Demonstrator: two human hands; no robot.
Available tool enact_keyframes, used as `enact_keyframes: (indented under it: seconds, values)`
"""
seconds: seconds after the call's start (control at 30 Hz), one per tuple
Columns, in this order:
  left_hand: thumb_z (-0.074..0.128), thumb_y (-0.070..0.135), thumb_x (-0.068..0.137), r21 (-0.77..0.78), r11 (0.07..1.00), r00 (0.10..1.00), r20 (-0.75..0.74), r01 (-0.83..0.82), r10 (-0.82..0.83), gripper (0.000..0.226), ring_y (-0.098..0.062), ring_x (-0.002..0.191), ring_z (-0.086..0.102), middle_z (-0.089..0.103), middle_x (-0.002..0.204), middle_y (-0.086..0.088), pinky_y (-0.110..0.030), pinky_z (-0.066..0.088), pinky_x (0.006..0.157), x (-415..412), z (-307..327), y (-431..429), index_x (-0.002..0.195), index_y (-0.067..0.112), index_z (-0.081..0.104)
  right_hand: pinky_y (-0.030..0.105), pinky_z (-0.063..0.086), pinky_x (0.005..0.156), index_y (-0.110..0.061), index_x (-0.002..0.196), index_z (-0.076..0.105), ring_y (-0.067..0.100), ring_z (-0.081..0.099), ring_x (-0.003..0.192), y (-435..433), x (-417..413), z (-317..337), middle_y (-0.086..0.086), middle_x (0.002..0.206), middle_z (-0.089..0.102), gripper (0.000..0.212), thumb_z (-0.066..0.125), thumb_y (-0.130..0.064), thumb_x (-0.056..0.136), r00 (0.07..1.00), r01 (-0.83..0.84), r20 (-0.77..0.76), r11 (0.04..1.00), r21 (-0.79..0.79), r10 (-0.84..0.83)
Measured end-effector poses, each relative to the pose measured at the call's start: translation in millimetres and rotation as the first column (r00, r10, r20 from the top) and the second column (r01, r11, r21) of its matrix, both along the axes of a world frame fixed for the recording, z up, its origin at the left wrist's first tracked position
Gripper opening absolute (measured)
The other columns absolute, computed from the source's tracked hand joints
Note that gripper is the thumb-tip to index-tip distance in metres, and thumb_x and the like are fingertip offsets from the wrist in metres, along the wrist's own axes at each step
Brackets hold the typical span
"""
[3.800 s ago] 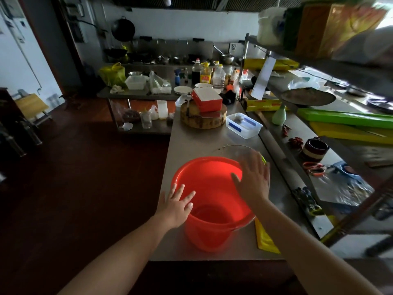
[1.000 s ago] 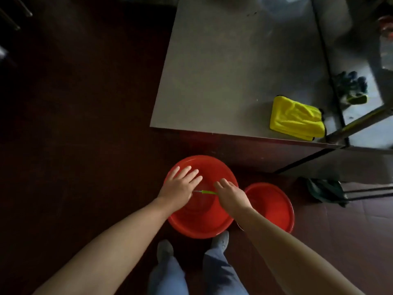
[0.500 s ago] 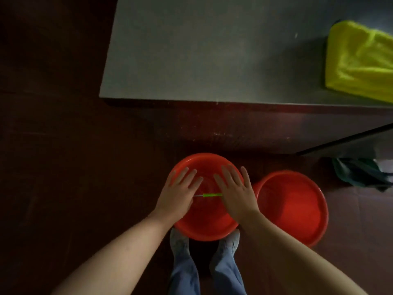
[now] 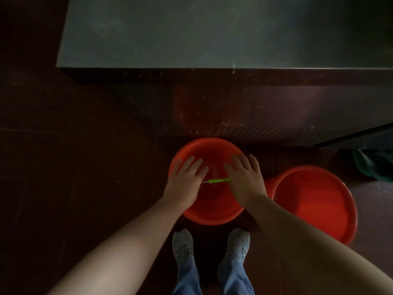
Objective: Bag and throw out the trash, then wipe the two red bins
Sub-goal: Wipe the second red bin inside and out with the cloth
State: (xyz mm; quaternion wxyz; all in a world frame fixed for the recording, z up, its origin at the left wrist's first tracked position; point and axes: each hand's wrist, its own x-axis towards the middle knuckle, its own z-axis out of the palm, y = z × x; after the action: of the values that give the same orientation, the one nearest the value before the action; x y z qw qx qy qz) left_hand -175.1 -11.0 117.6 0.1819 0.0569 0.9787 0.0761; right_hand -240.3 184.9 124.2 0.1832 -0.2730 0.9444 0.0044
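Dim kitchen, seen from straight overhead. Steel counter (image 4: 191, 35) fills the 12 o'clock band. Its dark front face drops to a perforated panel (image 4: 265, 133) at floor level. Dark red-brown floor (image 4: 63, 145) takes up the whole 9 o'clock side.

Two bins stand on the floor, both upright and open-mouthed. The centre red bin (image 4: 212, 209) sits just below mid-frame, its far rim close to the perforated panel. The second red bin (image 4: 314, 201) stands at its 3 o'clock, and the rims look to be touching or nearly so. Nothing shows inside the second one but bare red plastic.

The person stands at the centre bin's 6 o'clock. Pale shoes (image 4: 182, 243) point at it, with blue jeans (image 4: 187, 279) above them.

Left hand (image 4: 185, 179) lies palm down over the bin's 9 o'clock rim, fingers straight and spread, curled round nothing. Right hand (image 4: 244, 177) mirrors it over the 3 o'clock rim, fingers likewise straight and fanned. Whether the palms press on the rim or hover above it cannot be told.

A thin green bar (image 4: 219, 180) spans the gap between the hands, with a bit of wire showing at its left end. Both ends run under the hands, and contact there is hidden.

A dark green cloth or bag (image 4: 372, 165) lies at the far 3 o'clock edge, too dark to identify.
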Motion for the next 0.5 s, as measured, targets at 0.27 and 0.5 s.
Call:
enact_keyframes:
  seconds: [0.27,0.5]
  values:
    - [0.057,0.013,0.094,0.089,0.993,0.995,0.069,-0.077,0.071,0.070,-0.024,0.152,0.016,0.028,0.162,0.000,-0.048,0.011,0.124,5,-33,-2,0.156,0.028,0.029,0.050,0.028,0.117,-0.021,0.133,0.061,0.031,0.042,0.138,-1,10,-32,0.007,0.144,0.052,0.040,0.057,-0.021,0.093,0.999,0.041,0.035,0.998,-0.042,-0.039]
    - [0.050,0.017,0.096,0.206,0.974,0.950,0.309,-0.098,0.030,0.083,-0.023,0.155,0.002,0.011,0.167,-0.001,-0.041,0.002,0.124,70,-31,13,0.161,0.032,0.000,0.051,0.018,0.123,-0.021,0.158,0.025,0.032,0.019,0.153,27,72,-36,0.013,0.164,0.025,0.068,0.040,-0.013,0.093,0.976,0.037,0.214,0.999,-0.001,-0.036]
